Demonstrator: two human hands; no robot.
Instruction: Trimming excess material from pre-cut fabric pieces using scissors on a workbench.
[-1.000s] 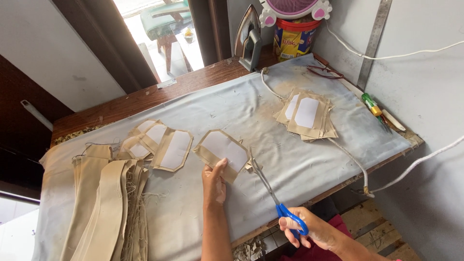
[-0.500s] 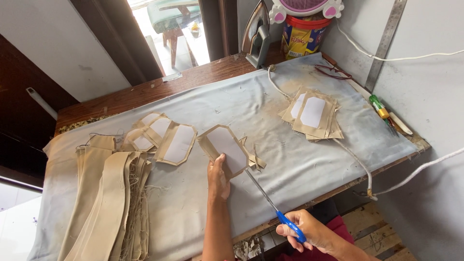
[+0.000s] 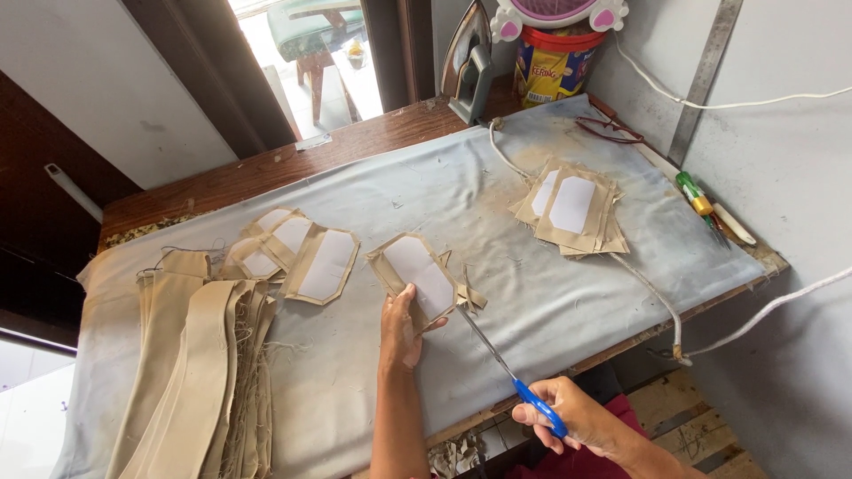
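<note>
- A tan fabric pocket piece with a white shaped lining [image 3: 419,277] is lying flat near the front middle of the grey cloth-covered worktop [image 3: 497,204].
- The left hand [image 3: 401,326] is pressing down on its near edge, fingers [image 3: 397,306] spread flat rather than closed around it.
- The right hand [image 3: 575,417] is gripping the blue-handled steel scissors [image 3: 506,368], fingers curled closed through the handles; the blade tips are reaching the piece's lower right corner.
- More tan lined pieces [image 3: 297,253] are lying just left of it.
- A stack of similar pieces [image 3: 572,208] is sitting well apart to the right.
- Long tan fabric strips [image 3: 200,372] are hanging over the worktop's left end.
- A clothes iron [image 3: 468,62] is standing upright at the back.
</note>
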